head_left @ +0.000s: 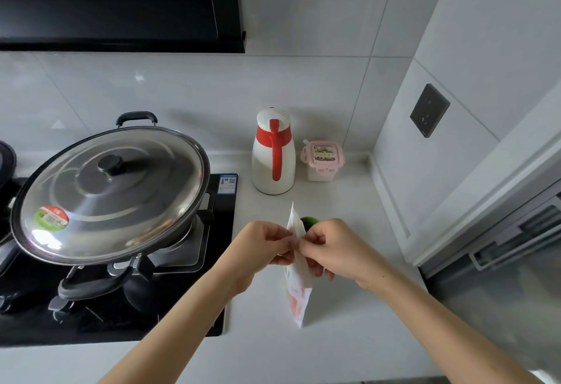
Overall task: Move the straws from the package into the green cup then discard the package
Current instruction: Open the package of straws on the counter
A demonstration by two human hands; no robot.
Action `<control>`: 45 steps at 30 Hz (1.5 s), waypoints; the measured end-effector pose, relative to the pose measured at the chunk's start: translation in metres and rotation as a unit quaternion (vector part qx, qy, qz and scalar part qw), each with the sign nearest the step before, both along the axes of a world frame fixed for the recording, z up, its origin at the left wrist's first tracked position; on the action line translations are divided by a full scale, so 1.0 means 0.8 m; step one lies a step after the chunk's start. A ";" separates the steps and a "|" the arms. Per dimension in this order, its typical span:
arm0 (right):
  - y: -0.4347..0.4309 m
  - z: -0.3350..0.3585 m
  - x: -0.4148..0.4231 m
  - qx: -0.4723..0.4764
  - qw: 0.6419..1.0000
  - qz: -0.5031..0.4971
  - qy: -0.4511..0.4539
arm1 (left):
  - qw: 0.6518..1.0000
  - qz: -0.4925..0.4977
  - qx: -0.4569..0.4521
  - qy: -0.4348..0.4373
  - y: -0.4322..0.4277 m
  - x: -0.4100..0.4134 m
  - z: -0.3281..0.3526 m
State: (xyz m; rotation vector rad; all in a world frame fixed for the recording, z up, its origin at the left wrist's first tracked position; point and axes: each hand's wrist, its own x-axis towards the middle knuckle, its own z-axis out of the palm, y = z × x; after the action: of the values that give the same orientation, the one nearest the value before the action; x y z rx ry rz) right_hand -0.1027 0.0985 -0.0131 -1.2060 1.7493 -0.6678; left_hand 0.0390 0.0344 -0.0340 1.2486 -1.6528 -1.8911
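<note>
Bright, even daylight; glare on pan lid (112, 192); wide-angle edge bending.

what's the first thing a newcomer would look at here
At centre bottom, the left hand and right hand both pinch a white and orange package near its top, with the green cup peeking out behind it. Next, the big steel lid at left, and the white flask with a red handle standing farther back.

Bare counter (318, 353) in front and right of package (299, 295). Cup (309, 223) just behind package. Blocked left by wok (112, 189) on stove (224, 210), at back by flask (273, 153) and box (322, 160), right by wall (425, 171)
</note>
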 end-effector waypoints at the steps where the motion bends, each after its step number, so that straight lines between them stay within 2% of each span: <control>1: 0.001 0.002 -0.001 0.003 1.000 0.011 0.007 | 1.000 -0.011 -0.001 -0.002 -0.001 0.001 0.001; 6: 0.003 0.009 -0.007 0.036 0.997 0.048 0.039 | 0.996 -0.060 -0.032 -0.051 -0.001 0.000 0.008; 10: 0.004 0.013 -0.005 0.033 0.995 0.073 0.064 | 0.988 -0.069 -0.090 -0.109 0.006 -0.007 0.013; 14: 0.001 0.012 -0.003 0.007 0.994 0.062 0.088 | 0.982 -0.066 -0.118 -0.132 0.011 -0.009 0.018; 21: 0.007 0.005 0.004 -0.049 0.989 0.033 0.137 | 0.982 -0.053 -0.111 -0.141 0.018 -0.008 0.016; 23: 0.011 0.003 0.007 -0.069 0.980 0.031 0.182 | 0.979 -0.052 -0.130 -0.149 0.018 -0.008 0.014; 26: 0.017 0.000 0.014 -0.112 0.950 0.017 0.291 | 0.957 -0.046 -0.215 -0.191 0.021 -0.005 0.011; 30: 0.018 -0.003 0.008 -0.136 0.962 -0.034 0.234 | 0.953 -0.046 -0.227 -0.193 0.018 0.000 0.010; 34: 0.023 -0.005 0.013 -0.125 0.970 0.014 0.208 | 0.984 -0.006 -0.122 -0.132 0.015 -0.004 0.012; 36: 0.024 -0.005 0.016 -0.122 0.969 0.034 0.213 | 0.986 -0.004 -0.108 -0.127 0.013 -0.006 0.013; 41: 0.024 0.000 0.004 -0.103 0.977 0.025 0.183 | 0.975 -0.065 -0.158 -0.139 0.010 0.000 0.014; 45: 0.023 0.002 -0.001 -0.084 0.985 0.039 0.144 | 0.970 -0.071 -0.174 -0.156 0.010 -0.003 0.015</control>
State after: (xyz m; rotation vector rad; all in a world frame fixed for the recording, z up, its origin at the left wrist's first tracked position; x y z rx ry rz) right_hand -0.1038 0.1165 -0.0116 -1.5439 1.8985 -0.6280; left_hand 0.0363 0.0421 -0.0217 1.3539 -2.1759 -1.4387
